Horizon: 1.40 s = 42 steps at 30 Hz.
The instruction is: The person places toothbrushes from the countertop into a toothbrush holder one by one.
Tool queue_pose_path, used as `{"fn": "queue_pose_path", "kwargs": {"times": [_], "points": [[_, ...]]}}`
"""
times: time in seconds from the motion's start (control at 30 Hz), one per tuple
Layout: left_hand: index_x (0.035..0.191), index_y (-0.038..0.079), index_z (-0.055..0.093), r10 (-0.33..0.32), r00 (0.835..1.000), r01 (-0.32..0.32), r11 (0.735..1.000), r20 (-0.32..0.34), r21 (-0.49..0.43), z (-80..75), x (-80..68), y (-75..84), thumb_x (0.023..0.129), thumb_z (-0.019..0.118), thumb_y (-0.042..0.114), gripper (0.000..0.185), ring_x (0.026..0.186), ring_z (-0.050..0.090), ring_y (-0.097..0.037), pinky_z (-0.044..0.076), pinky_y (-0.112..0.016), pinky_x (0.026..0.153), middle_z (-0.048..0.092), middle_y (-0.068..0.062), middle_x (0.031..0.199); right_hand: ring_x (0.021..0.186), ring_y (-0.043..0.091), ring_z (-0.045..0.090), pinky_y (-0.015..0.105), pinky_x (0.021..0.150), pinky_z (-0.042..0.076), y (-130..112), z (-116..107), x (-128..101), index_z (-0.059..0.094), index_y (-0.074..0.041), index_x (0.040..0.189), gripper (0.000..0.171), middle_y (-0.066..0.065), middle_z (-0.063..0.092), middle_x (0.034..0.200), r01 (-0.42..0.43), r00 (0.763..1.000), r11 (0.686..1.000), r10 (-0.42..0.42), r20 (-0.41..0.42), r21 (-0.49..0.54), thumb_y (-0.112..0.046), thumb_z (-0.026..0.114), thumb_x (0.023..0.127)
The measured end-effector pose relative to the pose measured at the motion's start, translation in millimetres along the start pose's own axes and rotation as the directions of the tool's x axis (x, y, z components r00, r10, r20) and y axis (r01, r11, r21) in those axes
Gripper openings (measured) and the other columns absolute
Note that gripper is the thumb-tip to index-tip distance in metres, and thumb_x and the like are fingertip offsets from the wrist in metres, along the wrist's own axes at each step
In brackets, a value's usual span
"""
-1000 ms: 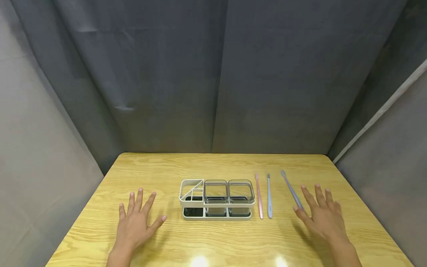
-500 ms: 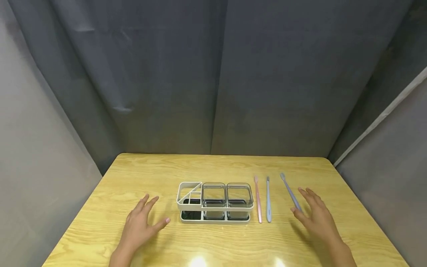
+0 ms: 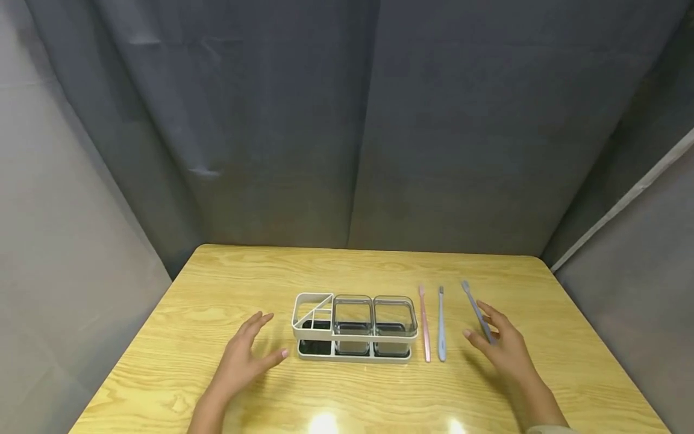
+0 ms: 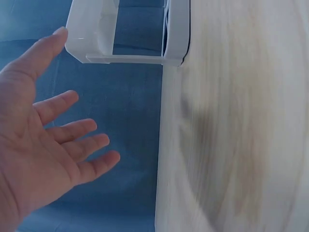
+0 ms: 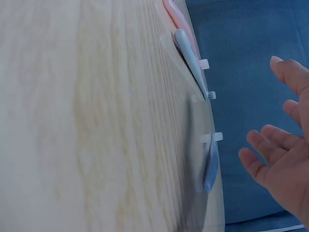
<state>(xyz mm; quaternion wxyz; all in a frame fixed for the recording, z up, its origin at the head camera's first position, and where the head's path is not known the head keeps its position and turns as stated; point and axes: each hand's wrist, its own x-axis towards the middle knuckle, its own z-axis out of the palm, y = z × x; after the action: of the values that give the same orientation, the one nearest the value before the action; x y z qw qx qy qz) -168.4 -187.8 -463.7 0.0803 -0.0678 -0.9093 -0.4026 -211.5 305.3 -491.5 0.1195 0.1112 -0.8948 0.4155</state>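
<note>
Right hand (image 3: 501,343) fingers spread, holding nothing, over purple toothbrush (image 3: 476,310): pinch mid-handle, lift level. Left hand (image 3: 246,355) spread too; brace rack (image 3: 355,328).

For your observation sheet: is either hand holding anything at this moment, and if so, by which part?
Nothing is held. The left hand hovers open beside the white holder; the right hand is open next to the grey-purple toothbrush, not gripping it.

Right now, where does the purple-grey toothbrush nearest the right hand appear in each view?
Head view: the purple-grey plastic toothbrush lies slanted on the table, right of centre, beside the right hand.
Left wrist view: not in it.
Right wrist view: lower right of centre, near the table edge.
Shared landmark: the light blue toothbrush, seen above it in the right wrist view.
</note>
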Motion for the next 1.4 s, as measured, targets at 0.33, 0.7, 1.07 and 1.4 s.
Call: {"fn": "queue_pose_path", "kwargs": {"times": [0.33,0.7,1.07,1.4], "points": [[0.139,0.019,0.042,0.085,0.996,-0.078,0.979,0.028,-0.188,6.1,12.5,4.5,0.072,0.079,0.039,0.079,0.131,0.031,-0.034,0.035,-0.057,0.095,0.035,-0.011,0.145,0.123,0.048,0.035,0.051,0.090,0.042,8,7,13,0.019,-0.009,0.148,0.075,0.029,0.025,0.144,-0.130,0.980,0.963,0.089,0.179,0.236,-0.028,0.063,0.090],[0.142,0.021,0.037,0.056,0.993,-0.020,0.949,0.105,-0.316,17.6,23.7,12.2,0.073,0.079,0.036,0.083,0.131,0.031,-0.030,0.032,-0.054,0.099,0.033,-0.004,0.146,0.122,0.045,0.039,0.032,0.090,0.045,18,18,21,0.019,-0.009,0.148,0.081,0.030,0.028,0.141,-0.228,0.963,0.913,0.159,0.218,0.339,-0.024,0.068,0.086],[0.143,0.016,0.036,0.052,0.994,-0.014,0.931,0.095,-0.365,21.9,28.6,13.7,0.074,0.078,0.034,0.083,0.131,0.032,-0.032,0.032,-0.053,0.100,0.033,-0.008,0.146,0.107,0.033,0.048,0.021,0.082,0.048,28,32,37,0.024,0.003,0.144,0.077,0.029,0.041,0.127,-0.270,0.953,0.880,0.186,0.240,0.390,-0.012,0.069,0.084],[0.138,0.012,0.044,0.016,0.999,-0.004,0.939,0.030,-0.344,30.4,31.5,13.9,0.080,0.075,0.029,0.068,0.121,0.045,-0.032,0.037,-0.055,0.094,0.048,-0.015,0.134,0.096,0.025,0.054,0.026,0.076,0.051,30,35,50,0.035,0.007,0.139,0.073,0.026,0.051,0.117,-0.318,0.939,0.895,0.252,0.232,0.314,-0.011,0.074,0.079]]}}
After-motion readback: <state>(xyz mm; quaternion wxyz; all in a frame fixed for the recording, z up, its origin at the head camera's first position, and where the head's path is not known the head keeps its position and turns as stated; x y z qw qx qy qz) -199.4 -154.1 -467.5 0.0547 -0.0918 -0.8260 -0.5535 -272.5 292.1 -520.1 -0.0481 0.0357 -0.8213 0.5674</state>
